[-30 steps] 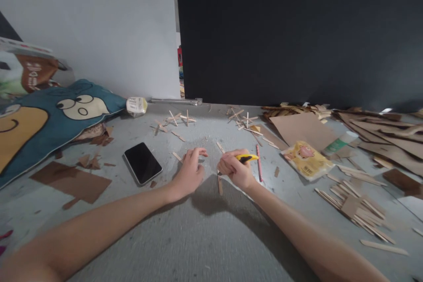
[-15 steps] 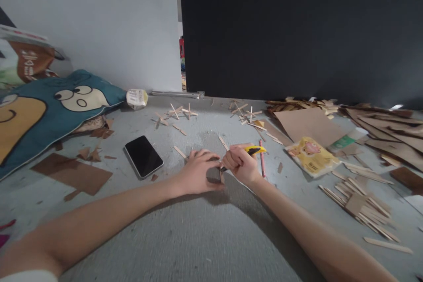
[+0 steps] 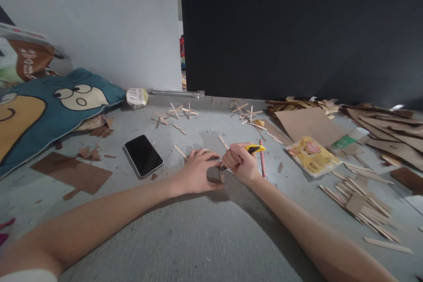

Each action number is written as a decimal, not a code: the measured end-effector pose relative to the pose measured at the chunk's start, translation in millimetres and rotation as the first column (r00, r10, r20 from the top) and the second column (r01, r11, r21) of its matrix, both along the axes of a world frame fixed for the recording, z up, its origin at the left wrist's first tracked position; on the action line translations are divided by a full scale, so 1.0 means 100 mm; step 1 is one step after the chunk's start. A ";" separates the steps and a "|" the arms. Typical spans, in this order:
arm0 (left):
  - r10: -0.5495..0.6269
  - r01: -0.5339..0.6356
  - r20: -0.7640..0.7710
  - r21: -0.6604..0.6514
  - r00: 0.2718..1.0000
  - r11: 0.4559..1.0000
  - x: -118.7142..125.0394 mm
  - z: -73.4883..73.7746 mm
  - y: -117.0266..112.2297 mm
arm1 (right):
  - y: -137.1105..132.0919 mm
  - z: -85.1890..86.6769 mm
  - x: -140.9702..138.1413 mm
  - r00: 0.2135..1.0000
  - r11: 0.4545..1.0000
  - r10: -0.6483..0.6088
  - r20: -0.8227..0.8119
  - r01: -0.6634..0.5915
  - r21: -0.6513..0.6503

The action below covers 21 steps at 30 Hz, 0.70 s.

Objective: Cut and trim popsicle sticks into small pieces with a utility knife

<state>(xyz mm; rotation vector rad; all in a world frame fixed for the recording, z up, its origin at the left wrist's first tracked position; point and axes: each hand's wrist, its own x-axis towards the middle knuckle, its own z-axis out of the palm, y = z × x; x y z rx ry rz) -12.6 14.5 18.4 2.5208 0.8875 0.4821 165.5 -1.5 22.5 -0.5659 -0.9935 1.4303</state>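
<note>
A second ago the left hand [image 3: 197,171] hovered with its fingers spread, clear of the wooden stick [image 3: 221,176]; now it lies over the stick, fingers drawn narrow and pinning it to the floor [image 3: 205,238] at the middle of the frame; since half a second ago almost nothing has shifted; the right hand [image 3: 240,164] stays wrapped tight around the yellow utility knife [image 3: 255,149], whose tip meets the stick just beside the left thumb; the yellow packet [image 3: 312,156] at centre right bears a cartoon figure and a barcode, its writing too small to read; print on the small pale packet [image 3: 136,97] by the wall and on the brown bag [image 3: 29,59] at upper left is equally illegible; a phone [image 3: 143,155] lies near the left hand, a red pencil [image 3: 262,163] just right of the right hand, a heap of sticks [image 3: 357,207] at lower right; bare floor opens between the forearms in the lower middle.
</note>
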 end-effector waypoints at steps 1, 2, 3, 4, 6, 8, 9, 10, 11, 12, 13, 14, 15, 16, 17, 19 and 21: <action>0.001 -0.001 -0.005 0.002 1.000 1.000 0.00 0.00 0.00 | 0.00 0.00 0.00 1.000 1.000 0.001 -0.002 -0.001 0.001; 0.002 -0.002 -0.010 0.006 1.000 1.000 0.00 0.00 0.00 | 0.00 -0.01 0.01 1.000 1.000 0.001 -0.005 -0.001 0.003; 0.003 -0.003 -0.013 0.009 1.000 1.000 0.00 0.00 0.00 | 0.00 -0.01 0.01 1.000 1.000 0.002 -0.008 -0.002 0.004; 0.003 -0.002 -0.014 0.012 1.000 1.000 0.00 0.01 0.00 | 0.00 -0.01 0.01 1.000 1.000 0.002 -0.012 -0.002 0.006; 0.001 -0.001 -0.014 0.015 1.000 1.000 0.00 0.01 -0.01 | 0.00 -0.01 0.01 1.000 1.000 -0.001 -0.024 0.001 0.006; 0.002 -0.001 -0.015 0.015 1.000 1.000 0.01 0.01 0.00 | 0.00 -0.01 0.01 0.999 1.000 -0.001 -0.032 0.001 0.005; 0.001 -0.001 -0.018 0.015 1.000 1.000 0.01 0.01 0.00 | 0.00 -0.01 0.01 0.999 1.000 0.001 -0.035 -0.001 0.005; 0.001 0.000 -0.022 0.014 1.000 1.000 0.01 0.00 0.00 | 0.00 -0.01 0.00 0.999 1.000 0.003 -0.037 -0.003 0.006; 0.000 0.000 -0.025 0.013 1.000 1.000 0.01 0.00 0.00 | 0.00 -0.01 0.00 0.999 1.000 0.006 -0.038 -0.006 0.007; -0.001 0.001 -0.028 0.011 1.000 1.000 0.01 0.00 0.00 | 0.00 -0.01 0.00 0.999 1.000 0.008 -0.038 -0.008 0.009; -0.002 0.002 -0.030 0.010 1.000 1.000 0.00 -0.01 0.01 | 0.00 -0.01 0.01 0.999 1.000 0.008 -0.036 -0.007 0.010; -0.001 0.002 -0.031 0.010 1.000 1.000 0.00 -0.01 0.01 | 0.00 -0.01 0.01 0.999 1.000 0.006 -0.031 -0.006 0.013; 0.000 0.000 -0.031 0.010 1.000 1.000 0.00 -0.01 0.01 | -0.01 -0.01 0.01 1.000 1.000 0.004 -0.026 -0.003 0.016; 0.002 -0.002 -0.031 0.009 1.000 1.000 0.00 -0.02 0.01 | -0.01 -0.01 0.01 1.000 1.000 0.002 -0.019 -0.002 0.018; 0.002 -0.002 -0.032 0.009 0.999 1.000 0.00 -0.02 0.01 | -0.01 -0.01 0.01 1.000 1.000 0.001 -0.013 -0.001 0.020; 0.000 0.000 -0.029 0.009 1.000 1.000 0.00 -0.02 0.01 | -0.01 -0.01 0.00 1.000 1.000 0.003 -0.004 -0.003 0.023; -0.003 0.003 -0.026 0.011 1.000 1.000 0.00 -0.02 0.01 | -0.02 -0.01 0.00 1.000 1.000 0.007 0.002 -0.007 0.025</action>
